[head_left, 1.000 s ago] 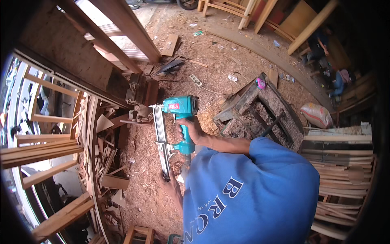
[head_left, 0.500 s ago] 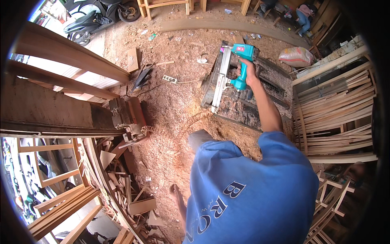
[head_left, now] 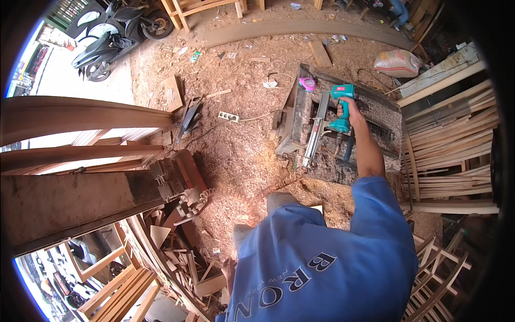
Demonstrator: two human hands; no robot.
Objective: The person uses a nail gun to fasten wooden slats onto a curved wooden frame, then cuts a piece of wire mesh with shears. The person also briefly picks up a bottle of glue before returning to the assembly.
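Observation:
My right hand [head_left: 350,109] is wrapped round the grip of a teal nail gun [head_left: 341,91] with a long silver magazine. The gun is over a low, dark work table [head_left: 381,102] strewn with wood shavings; I cannot tell if it rests on the surface. A pink tape measure [head_left: 307,83] sits on the table's far left part, and a dark tool handle [head_left: 348,148] shows just below the gun. Low on my left side hangs my left hand [head_left: 229,269], beside my body and over the shavings. Its fingers are too small and partly hidden to read.
A coiled air hose [head_left: 281,181] crosses the floor near an air compressor [head_left: 185,180] on the left. A power strip [head_left: 228,116] and a handsaw [head_left: 189,121] lie beyond. Stacked wood strips [head_left: 456,139] line the right; a sack [head_left: 397,64] stands behind. Motorcycles [head_left: 107,45] are parked far left.
My view has shifted, and the nail gun, still in my right hand, now sits nearer to me over the table. The pink tape measure shows fully. My left hand is closer to my body.

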